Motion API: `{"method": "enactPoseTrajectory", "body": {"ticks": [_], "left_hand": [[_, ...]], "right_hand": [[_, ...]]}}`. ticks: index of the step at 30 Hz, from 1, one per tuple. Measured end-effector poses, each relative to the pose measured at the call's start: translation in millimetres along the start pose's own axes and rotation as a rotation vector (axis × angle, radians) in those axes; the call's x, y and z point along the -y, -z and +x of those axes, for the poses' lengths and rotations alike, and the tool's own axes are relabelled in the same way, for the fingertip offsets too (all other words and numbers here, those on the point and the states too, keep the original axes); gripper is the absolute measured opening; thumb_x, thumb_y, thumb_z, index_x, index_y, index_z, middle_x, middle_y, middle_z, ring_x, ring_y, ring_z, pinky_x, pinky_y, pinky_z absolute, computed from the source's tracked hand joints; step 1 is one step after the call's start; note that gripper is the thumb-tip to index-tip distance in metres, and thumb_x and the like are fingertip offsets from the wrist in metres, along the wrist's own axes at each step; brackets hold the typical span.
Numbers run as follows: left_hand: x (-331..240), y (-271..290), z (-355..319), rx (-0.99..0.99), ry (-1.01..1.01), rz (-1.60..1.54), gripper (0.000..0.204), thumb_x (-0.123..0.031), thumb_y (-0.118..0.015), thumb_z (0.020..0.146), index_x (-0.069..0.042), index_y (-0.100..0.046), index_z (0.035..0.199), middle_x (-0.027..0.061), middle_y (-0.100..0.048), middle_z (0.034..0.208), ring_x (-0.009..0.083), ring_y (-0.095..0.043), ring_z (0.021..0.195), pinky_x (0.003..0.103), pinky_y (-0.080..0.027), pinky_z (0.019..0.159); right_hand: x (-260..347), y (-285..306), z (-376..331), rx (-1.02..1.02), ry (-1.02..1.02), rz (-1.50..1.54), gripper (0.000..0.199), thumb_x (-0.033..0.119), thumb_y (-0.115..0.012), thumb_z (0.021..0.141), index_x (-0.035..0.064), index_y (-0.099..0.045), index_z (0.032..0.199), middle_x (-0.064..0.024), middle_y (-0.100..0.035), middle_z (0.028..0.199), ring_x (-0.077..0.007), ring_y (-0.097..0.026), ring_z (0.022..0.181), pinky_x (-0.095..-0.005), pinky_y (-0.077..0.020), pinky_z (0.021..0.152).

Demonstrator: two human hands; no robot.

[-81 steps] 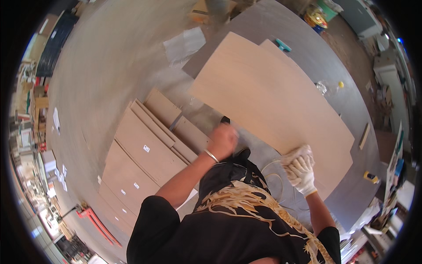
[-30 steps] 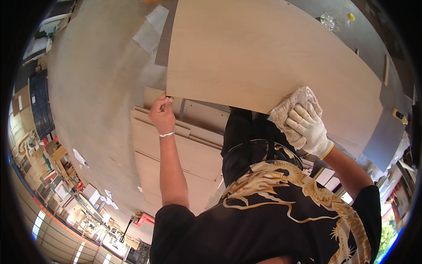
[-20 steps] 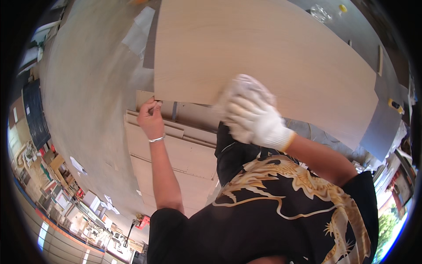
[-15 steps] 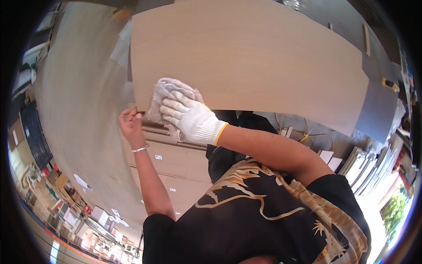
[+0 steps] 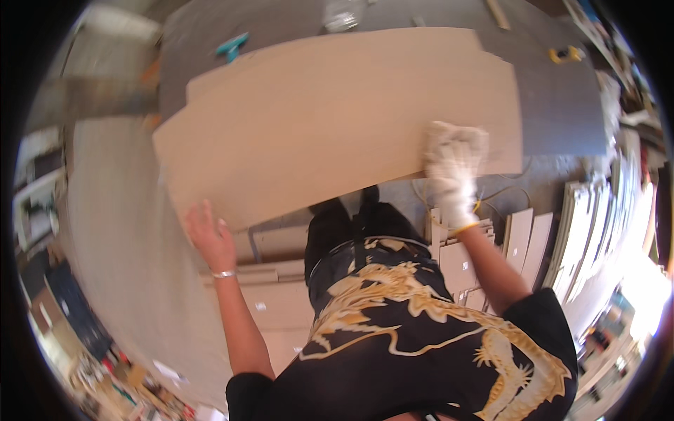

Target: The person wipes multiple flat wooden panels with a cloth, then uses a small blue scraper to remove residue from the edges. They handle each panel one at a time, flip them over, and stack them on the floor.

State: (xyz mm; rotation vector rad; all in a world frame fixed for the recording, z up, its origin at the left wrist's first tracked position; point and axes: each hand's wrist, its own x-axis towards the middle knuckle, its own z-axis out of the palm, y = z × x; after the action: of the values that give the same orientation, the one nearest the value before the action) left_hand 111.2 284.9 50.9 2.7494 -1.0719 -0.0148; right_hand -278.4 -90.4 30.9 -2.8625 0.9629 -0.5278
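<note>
A large light-brown wooden panel lies flat in front of me, a little askew. Stepped edges at its far corners look like a second panel beneath it. My left hand, bare with a silver bangle, is at the panel's near left corner, fingers stretched out and thumb apart. Toward the right end, my right hand in a white knitted glove with a yellow cuff presses a fluffy pale cloth on the panel near its front edge. Motion blurs this hand, and part of the cloth is hidden under it.
A dark grey work surface extends beyond the panel. On it are a teal-handled tool, a clear plastic bundle and a yellow tape measure. Boards stand on edge at right, and cables lie below the panel.
My right hand has swept the cloth from the panel's left end to its right end. My left hand has moved slightly down, its fingers straighter. The panel sits differently, and the view has shifted.
</note>
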Motion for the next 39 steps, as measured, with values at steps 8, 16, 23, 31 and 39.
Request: {"method": "enactPoseTrajectory", "body": {"ticks": [8, 16, 23, 31, 39], "left_hand": [[-174.0, -40.0, 11.2, 0.389, -0.397, 0.057, 0.098, -0.015, -0.069, 0.083, -0.002, -0.022, 0.167, 0.0242, -0.011, 0.176, 0.0433, -0.006, 0.164, 0.066, -0.001, 0.128], [-172.7, -72.6, 8.7, 0.183, -0.375, 0.222, 0.093, 0.0, -0.068, 0.081, -0.002, -0.028, 0.165, 0.0199, -0.022, 0.174, 0.0387, -0.016, 0.163, 0.062, -0.01, 0.13], [-175.6, -76.2, 18.8, 0.114, -0.377, 0.304, 0.095, 0.005, -0.066, 0.078, -0.002, -0.028, 0.165, 0.018, -0.025, 0.173, 0.0368, -0.02, 0.162, 0.06, -0.011, 0.13], [-179.2, -77.5, 23.6, 0.095, -0.341, 0.215, 0.094, 0.007, -0.067, 0.076, -0.007, -0.034, 0.162, 0.017, -0.024, 0.174, 0.0369, -0.02, 0.162, 0.06, -0.013, 0.131], [-180.1, -76.8, 18.0, 0.107, -0.362, 0.227, 0.096, 0.002, -0.072, 0.077, -0.007, -0.032, 0.163, 0.0176, -0.026, 0.173, 0.0372, -0.022, 0.161, 0.059, -0.014, 0.131]], "right_hand": [[88.9, -23.5, 1.5, 0.09, 0.191, 0.563, 0.037, 0.018, -0.065, 0.083, 0.0127, -0.068, 0.12, -0.0101, -0.067, 0.121, -0.0334, -0.06, 0.124, -0.0515, -0.0402, 0.117], [-48.9, 62.8, 41.8, 0.142, -0.485, -0.005, 0.018, 0.015, -0.057, 0.086, 0.0072, -0.068, 0.099, -0.0143, -0.067, 0.107, -0.0349, -0.061, 0.116, -0.0519, -0.0413, 0.115], [-65.2, 37.8, 11.0, 0.128, -0.609, 0.262, 0.032, 0.018, -0.056, 0.095, 0.012, -0.071, 0.122, -0.0145, -0.067, 0.137, -0.0376, -0.056, 0.137, -0.055, -0.0321, 0.123], [-79.0, -12.4, -23.7, -0.033, -0.482, 0.148, 0.059, 0.018, -0.056, 0.089, 0.008, -0.062, 0.146, -0.0189, -0.053, 0.158, -0.038, -0.039, 0.154, -0.0565, -0.0136, 0.131], [-162.0, -33.0, 34.2, 0.053, -0.544, -0.08, 0.053, 0.029, -0.045, 0.102, 0.0099, -0.06, 0.15, -0.0147, -0.051, 0.161, -0.034, -0.037, 0.156, -0.0531, -0.0151, 0.131]]}}
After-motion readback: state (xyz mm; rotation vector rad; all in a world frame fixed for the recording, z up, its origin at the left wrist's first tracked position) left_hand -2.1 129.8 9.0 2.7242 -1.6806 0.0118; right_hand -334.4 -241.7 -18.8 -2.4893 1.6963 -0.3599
